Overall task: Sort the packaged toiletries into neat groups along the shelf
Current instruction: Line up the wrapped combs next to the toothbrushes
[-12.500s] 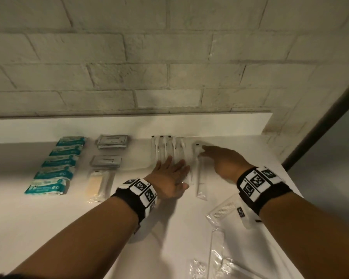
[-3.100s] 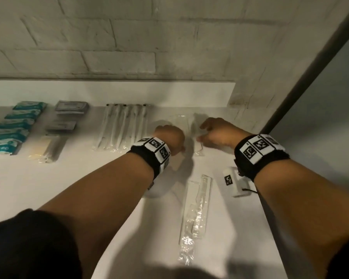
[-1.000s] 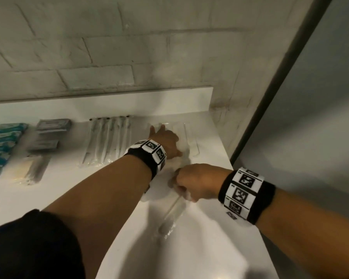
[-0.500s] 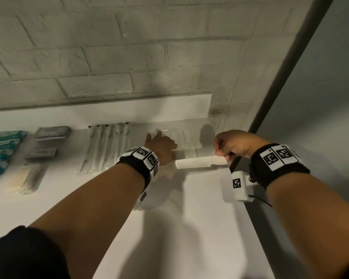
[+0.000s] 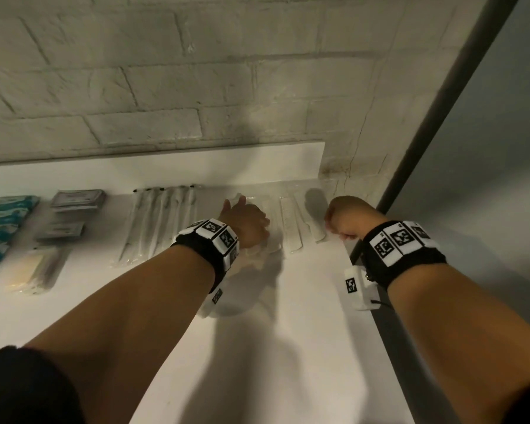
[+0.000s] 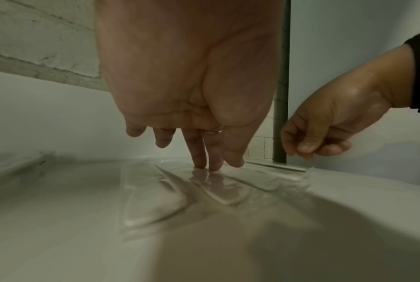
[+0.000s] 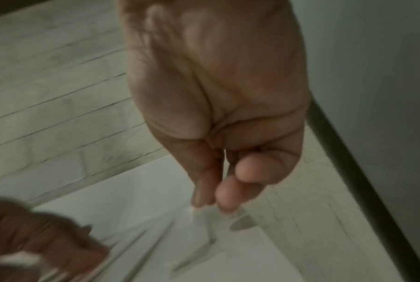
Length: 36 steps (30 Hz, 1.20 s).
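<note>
Shelf: a white shelf [image 5: 273,332] with a low white back lip, set against a painted brick wall [image 5: 166,87].
Left hand: the left hand [image 5: 244,223] lies over the clear-wrapped combs; its fingers [image 6: 200,152] are straight and point down, the tips pressing the clear plastic wrap [image 6: 170,190] flat on the shelf.
Right hand: the right hand [image 5: 348,218] hangs at the shelf's right end with fingers loosely curled and thumb against them; whether it pinches the wrapper edge below it cannot be told, as the right wrist view is blurred.
Combs: white combs [image 5: 291,224] in clear sleeves lie side by side, lengthwise toward the wall, between the two hands.
Toothbrushes: a row of wrapped toothbrushes [image 5: 162,221] lies just left of the left hand.
Grey packets: two grey packets [image 5: 77,198] sit further left, with a pale wrapped item [image 5: 32,269] in front of them.
Teal packs: a column of teal packs [image 5: 3,228] runs along the left edge.
</note>
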{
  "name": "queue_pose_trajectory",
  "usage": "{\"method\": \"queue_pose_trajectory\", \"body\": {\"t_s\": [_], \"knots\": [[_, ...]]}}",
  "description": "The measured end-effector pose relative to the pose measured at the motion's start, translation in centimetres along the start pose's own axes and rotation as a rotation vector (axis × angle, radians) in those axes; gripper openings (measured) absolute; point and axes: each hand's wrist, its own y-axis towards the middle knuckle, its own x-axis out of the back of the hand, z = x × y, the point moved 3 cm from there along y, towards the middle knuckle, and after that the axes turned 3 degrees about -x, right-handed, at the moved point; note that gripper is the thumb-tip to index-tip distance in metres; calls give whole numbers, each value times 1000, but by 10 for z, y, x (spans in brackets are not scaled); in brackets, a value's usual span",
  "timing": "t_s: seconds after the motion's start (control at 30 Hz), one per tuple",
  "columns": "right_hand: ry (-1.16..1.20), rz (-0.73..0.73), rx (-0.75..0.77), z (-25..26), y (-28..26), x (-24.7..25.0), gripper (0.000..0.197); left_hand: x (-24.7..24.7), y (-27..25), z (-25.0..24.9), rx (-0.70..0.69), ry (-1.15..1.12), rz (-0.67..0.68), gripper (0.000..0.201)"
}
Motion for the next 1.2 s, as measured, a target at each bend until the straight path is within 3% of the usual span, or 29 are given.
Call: {"method": "queue_pose_trajectory", "body": {"t_s": [0.07, 0.17, 0.27, 0.4, 0.63, 0.77, 1.2], "knots": [[-178, -140, 194, 14, -5, 6, 35, 4, -1, -1, -12, 6, -49, 45], [-330, -126, 369, 27, -9, -1, 45, 9, -2, -9, -16, -83, -240, 45], [-494, -49, 360, 25, -1, -11, 57, 7, 1, -31, -56, -39, -276, 54], [-420, -38, 349, 13, -4, -15, 63, -6, 13, -49, -66, 57, -212, 58], [-329, -66, 349, 3, -2, -11, 73, -11, 23, -50, -47, -71, -259, 51], [-370, -50, 344, 2, 2, -15, 62, -13, 23, -50, -21, -72, -255, 49], [-401, -41, 323, 2, 1, -15, 63, -16, 23, -47, -27, -136, -245, 43]]}}
